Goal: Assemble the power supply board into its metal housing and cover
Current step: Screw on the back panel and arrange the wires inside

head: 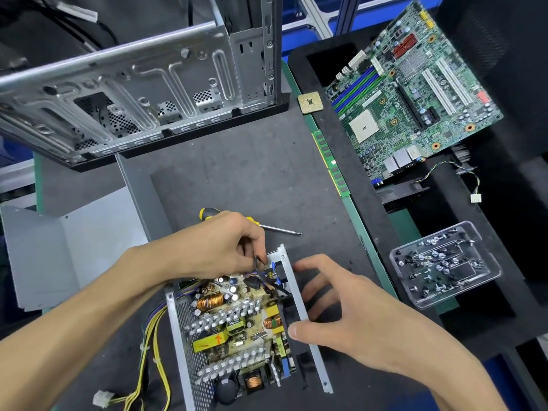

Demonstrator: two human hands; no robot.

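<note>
Left hand pinches a black wire at the metal housing corner, right hand grips its side wall, power supply board seated inside.

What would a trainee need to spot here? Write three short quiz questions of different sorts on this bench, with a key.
1. True or false: the yellow-and-black-handled screwdriver is held in the right hand.
2. Multiple choice: the left hand pinches (A) the dark wires at the far end of the open grey metal housing, (B) a screw, (C) the green memory stick.
3. Fill in: the clear plastic tray at the right holds loose ____.

Key: 1 false, it lies on the mat beyond the left hand; 2 A; 3 screws.
</note>
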